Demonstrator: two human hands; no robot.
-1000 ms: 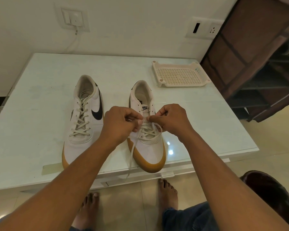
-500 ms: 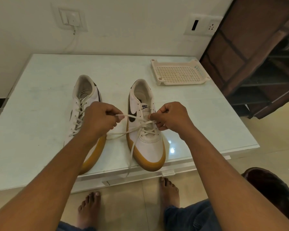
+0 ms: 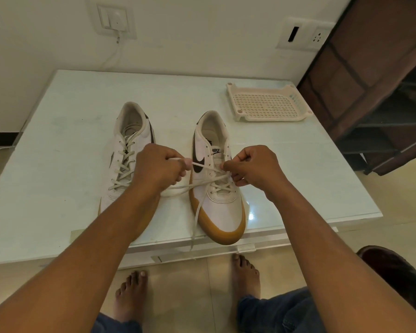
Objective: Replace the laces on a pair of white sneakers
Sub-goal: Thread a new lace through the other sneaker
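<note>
White uppers over gum-coloured soles: 2 sneakers stand on a pale table, toes toward the person.

Left sneaker, fully laced, lies partly behind the left forearm. Left hand, fingers clenched, pinches a strand of the lace between thumb and forefinger and holds it out sideways, clear of the shoe.

Right sneaker is laced across the lower eyelets only (the upper holes are open). 1 free end trails past the toe and hangs over the table's front edge. Right hand, fingers curled, pinches the lace at the right-hand eyelet row.

Perforated tray sits well apart, at the far right corner.

Probable hazards:
- **Shoe dragged or tipped:** neither hand grips the shoe itself, so a sideways pull by the left hand could move the right sneaker toward its neighbour.
- **Unequal ends:** too long a draw could leave the 2 ends unequal, or pull the hanging end back through its eyelet.
- **Twisted strand:** a twist would sit badly once tightened.
- **Snagging:** the dangling end could catch on the table edge.
</note>
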